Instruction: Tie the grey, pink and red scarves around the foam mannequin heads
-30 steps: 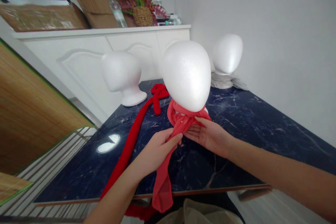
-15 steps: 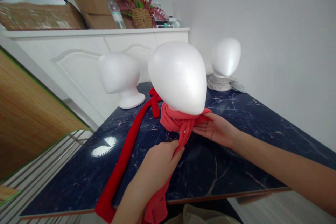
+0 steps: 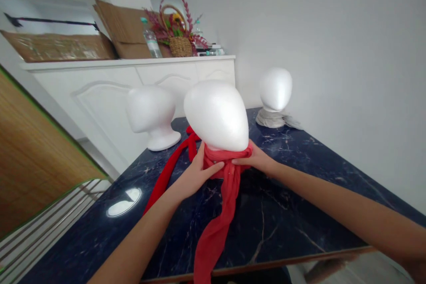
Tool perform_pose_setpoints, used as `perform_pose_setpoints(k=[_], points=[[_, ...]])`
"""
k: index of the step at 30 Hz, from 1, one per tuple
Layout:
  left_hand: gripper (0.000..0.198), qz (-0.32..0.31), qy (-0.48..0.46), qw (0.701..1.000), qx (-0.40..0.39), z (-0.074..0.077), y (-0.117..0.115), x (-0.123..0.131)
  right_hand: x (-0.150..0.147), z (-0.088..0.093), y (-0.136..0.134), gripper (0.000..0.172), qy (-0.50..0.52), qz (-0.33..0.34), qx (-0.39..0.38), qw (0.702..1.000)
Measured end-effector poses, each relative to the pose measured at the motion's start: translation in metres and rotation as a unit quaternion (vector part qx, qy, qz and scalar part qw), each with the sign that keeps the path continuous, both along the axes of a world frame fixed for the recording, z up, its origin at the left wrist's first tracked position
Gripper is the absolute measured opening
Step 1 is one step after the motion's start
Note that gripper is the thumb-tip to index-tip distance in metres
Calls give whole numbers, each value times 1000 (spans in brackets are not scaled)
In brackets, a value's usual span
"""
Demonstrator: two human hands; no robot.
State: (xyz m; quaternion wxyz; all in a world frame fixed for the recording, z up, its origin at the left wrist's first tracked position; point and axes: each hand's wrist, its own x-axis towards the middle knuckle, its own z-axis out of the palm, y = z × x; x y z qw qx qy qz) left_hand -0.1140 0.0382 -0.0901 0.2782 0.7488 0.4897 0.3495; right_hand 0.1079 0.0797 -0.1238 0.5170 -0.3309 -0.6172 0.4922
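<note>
A white foam mannequin head (image 3: 216,115) stands tilted on the dark marble table (image 3: 266,226), with a red scarf (image 3: 226,164) wrapped around its neck. One long tail (image 3: 214,235) hangs toward me over the table's near edge. My left hand (image 3: 201,171) lies on the wrap's left side, its thumb raised against the foam. My right hand (image 3: 253,159) presses on the wrap's right side, fingers pointing left. A darker red length of cloth (image 3: 169,175) runs from behind the head, partly hidden by my left forearm.
Two more foam heads stand on the table: one (image 3: 153,113) left, one (image 3: 275,89) at the back right, with grey cloth at its base. Behind is a white sideboard (image 3: 126,73) holding a flower basket (image 3: 179,44), a water bottle (image 3: 151,44) and cardboard (image 3: 126,31).
My left hand has risen from the hanging tail to the wrap at the neck. My right hand has moved in beside it. The tail now hangs straighter, and the view has tilted.
</note>
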Motion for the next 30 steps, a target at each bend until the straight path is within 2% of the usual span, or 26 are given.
perform_pose_setpoints(k=[2,3,6,8,10,13,15,17,21,26,30], points=[[96,-16,-53,998,-18,0,7,12,-5,4,6,93,23,50,21,998],[95,-26,-75,997,-20,1,10,19,-4,6,8,96,31,43,35,998],[89,-77,-132,988,-14,3,21,47,15,16,8,105,40,-50,107,992],[87,-129,-174,976,-4,6,32,73,41,25,5,105,32,-109,143,983],[85,-184,-219,958,9,8,47,106,71,39,1,97,22,-143,160,977],[82,-242,-262,934,13,11,73,158,115,58,-3,80,11,-173,154,973],[77,-264,-271,926,9,10,92,189,138,63,-2,76,15,-209,135,968],[71,-276,-276,920,17,7,110,215,155,59,5,78,25,-245,123,961],[69,-264,-292,919,35,-5,141,245,172,34,28,83,36,-266,150,952],[68,-271,-283,920,8,-28,160,256,181,6,48,86,47,-298,132,944],[66,-266,-278,923,10,-41,164,259,184,-2,46,85,19,-323,101,941]])
